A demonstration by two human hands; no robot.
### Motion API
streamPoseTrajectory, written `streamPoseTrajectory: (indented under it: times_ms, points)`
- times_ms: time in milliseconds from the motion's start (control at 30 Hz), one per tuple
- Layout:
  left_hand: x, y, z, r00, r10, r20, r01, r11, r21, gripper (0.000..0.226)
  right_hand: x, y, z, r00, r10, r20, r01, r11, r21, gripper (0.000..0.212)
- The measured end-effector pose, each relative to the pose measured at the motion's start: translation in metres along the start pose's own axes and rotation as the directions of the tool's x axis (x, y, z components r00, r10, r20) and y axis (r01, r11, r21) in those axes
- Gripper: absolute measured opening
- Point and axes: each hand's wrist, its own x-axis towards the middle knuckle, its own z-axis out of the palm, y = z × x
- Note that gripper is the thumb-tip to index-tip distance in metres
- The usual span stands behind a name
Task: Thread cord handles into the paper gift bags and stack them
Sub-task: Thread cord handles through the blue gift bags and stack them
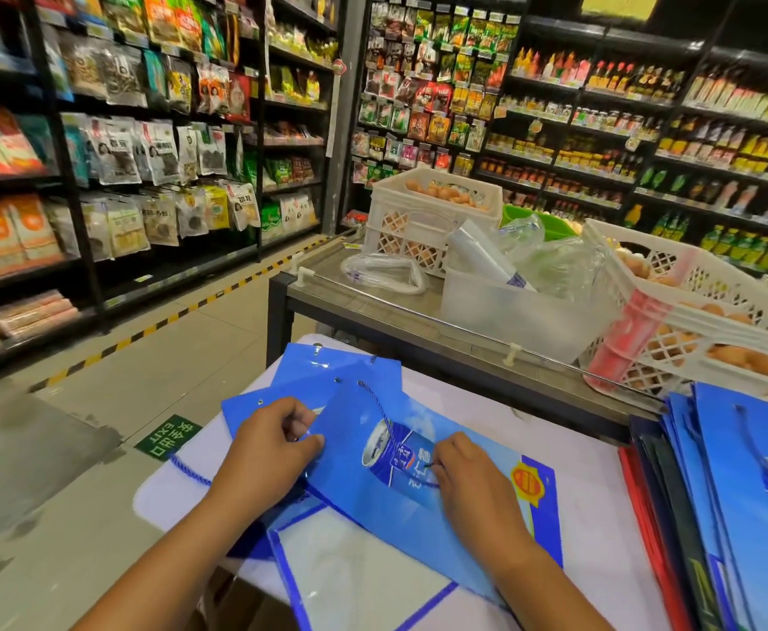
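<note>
A flat blue gift bag point(418, 485) lies on the white worktop point(591, 507), printed side up, showing a drinks can and a round red-and-yellow badge. It rests across other flattened blue bags point(327, 371) whose top edges, with metal eyelets, fan out behind it, and a white bag with blue trim point(363, 580) lies under its near end.

The left hand point(272, 444) has its fingers curled around the bag's upper left edge, thumb pressed against the paper, gripping it. The right hand point(468, 475) lies on the middle of the bag with fingers bent; its fingertips pinch the end of a dark blue cord point(384, 414). That cord runs from an eyelet near the bag's top edge down across the printed can to the right fingers. A second blue cord point(188, 471) lies loose on the worktop to the left of the left forearm.

On the right edge of the worktop a stack of finished bags point(737, 503) lies, blue on top with red and dark ones beneath.

Beyond the worktop stands a metal table point(373, 307) carrying white lattice crates of eggs point(432, 211), a clear plastic tub point(518, 311) with plastic bags, and another egg crate point(700, 321) on the right. Shop shelves point(136, 143) packed with goods line the aisle.
</note>
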Motion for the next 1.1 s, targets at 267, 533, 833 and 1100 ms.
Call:
streamPoseTrajectory:
  times_ms: [267, 533, 833, 1100]
  points:
    - [-0.013, -0.01, -0.004, 0.966, -0.154, 0.21, 0.188, 0.97, -0.153, 0.019, 0.004, -0.073, -0.016, 0.993, 0.02, -0.117, 0.027, 0.922, 0.387, 0.006]
    - [-0.018, -0.013, -0.006, 0.949, -0.139, 0.282, 0.188, 0.97, -0.155, 0.015, -0.004, -0.105, 0.021, 0.995, 0.024, -0.095, 0.041, 0.775, 0.63, 0.013]
    - [-0.021, -0.012, -0.01, 0.938, -0.123, 0.324, 0.203, 0.953, -0.227, 0.013, -0.005, -0.101, 0.028, 0.992, 0.019, -0.128, 0.062, 0.802, 0.594, 0.018]
    - [-0.026, -0.016, -0.016, 0.929, 0.01, 0.369, 0.102, 0.954, -0.282, 0.022, -0.007, -0.108, 0.033, 0.964, -0.139, -0.225, 0.231, 0.859, 0.457, 0.005]
